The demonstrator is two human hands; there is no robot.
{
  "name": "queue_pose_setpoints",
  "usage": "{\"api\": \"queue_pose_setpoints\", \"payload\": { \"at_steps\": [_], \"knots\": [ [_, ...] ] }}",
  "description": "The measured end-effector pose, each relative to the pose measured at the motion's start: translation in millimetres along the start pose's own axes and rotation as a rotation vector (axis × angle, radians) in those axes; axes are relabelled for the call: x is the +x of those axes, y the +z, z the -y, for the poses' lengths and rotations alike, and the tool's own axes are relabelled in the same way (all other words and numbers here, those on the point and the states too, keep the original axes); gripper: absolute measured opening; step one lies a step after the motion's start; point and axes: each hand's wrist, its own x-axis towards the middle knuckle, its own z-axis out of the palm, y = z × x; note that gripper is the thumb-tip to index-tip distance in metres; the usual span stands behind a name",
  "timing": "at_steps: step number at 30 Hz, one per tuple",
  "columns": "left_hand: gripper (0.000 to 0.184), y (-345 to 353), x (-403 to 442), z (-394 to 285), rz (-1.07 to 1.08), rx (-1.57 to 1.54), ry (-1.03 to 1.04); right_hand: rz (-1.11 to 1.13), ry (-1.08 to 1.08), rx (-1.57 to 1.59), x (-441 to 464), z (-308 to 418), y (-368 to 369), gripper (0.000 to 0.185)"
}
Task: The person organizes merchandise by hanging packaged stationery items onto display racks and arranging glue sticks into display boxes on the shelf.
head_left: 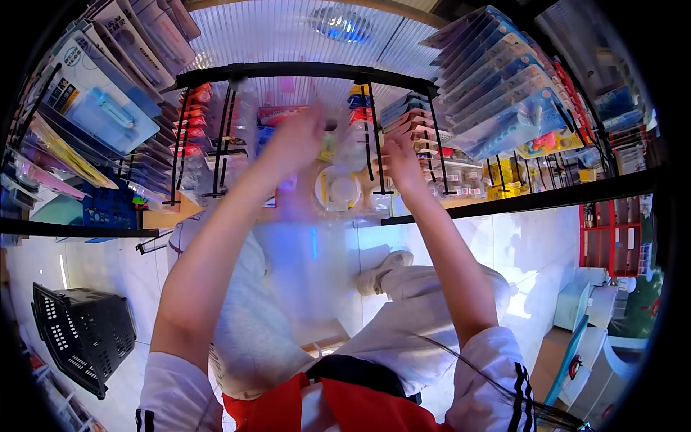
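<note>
My left hand (299, 137) reaches up to the middle of the hanging display and is smeared by motion. Its fingers and anything in them cannot be made out. Further right, my right hand (403, 164) is beside a row of hanging packets (412, 124), close to a black hook (374, 137). Its fingers are bent and partly lost among the packets, so whether they grip one is unclear. Between and below the hands sits a round, clear-wrapped item (344, 191) with a yellow edge. Small red-topped packets (193, 126) hang left of my left hand.
A black bar (288, 70) carries the hooks. Blister packs hang at left (108, 108) and right (504, 108). A black shelf rail (533, 198) crosses the right side. On the floor stand a black basket (86, 335) at left and a red rack (610, 237) at right.
</note>
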Motion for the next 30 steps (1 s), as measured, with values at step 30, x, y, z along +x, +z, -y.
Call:
{"api": "queue_pose_setpoints", "payload": {
  "at_steps": [30],
  "knots": [
    [0.032, 97.9, -36.8, -12.5, -0.108, -0.196, 0.044, 0.191, -0.008, 0.170, -44.8, -21.2, -13.1, 0.058]
  ]
}}
